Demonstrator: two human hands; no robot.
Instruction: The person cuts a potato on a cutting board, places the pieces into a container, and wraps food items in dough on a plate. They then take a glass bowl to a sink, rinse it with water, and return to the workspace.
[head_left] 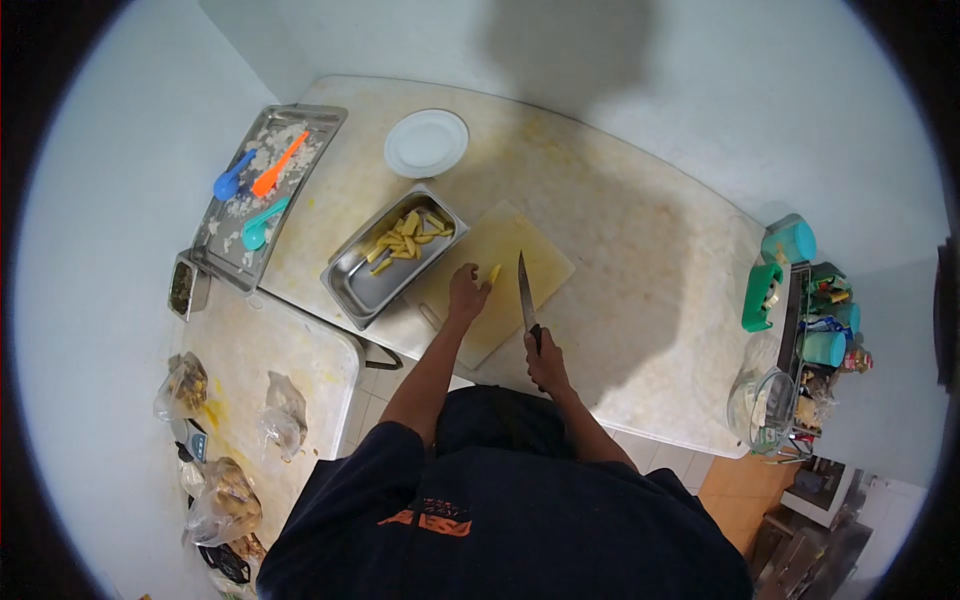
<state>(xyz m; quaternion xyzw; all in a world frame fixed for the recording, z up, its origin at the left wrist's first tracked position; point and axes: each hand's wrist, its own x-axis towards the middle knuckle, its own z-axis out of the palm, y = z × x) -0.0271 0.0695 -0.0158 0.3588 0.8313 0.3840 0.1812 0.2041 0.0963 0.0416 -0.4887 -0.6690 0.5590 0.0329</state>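
My right hand [545,362] is wrapped round the black handle of a knife [528,290], whose blade points away from me over the right part of a pale cutting board [515,240]. Over the board's left part, my left hand [468,293] has its fingertips at a yellow piece [494,273]; whether it grips the piece is too small to tell. Just left of the board, touching or overlapping its edge, a deep metal pan [375,293] holds several yellow pieces [408,238] at its far end.
A white plate [426,143] lies beyond the pan. At the left, a metal tray [225,265] holds white bits and blue, orange and teal scoops. Plastic bags [222,503] lie at lower left. A glass bowl [762,408] and green container [762,297] stand at right.
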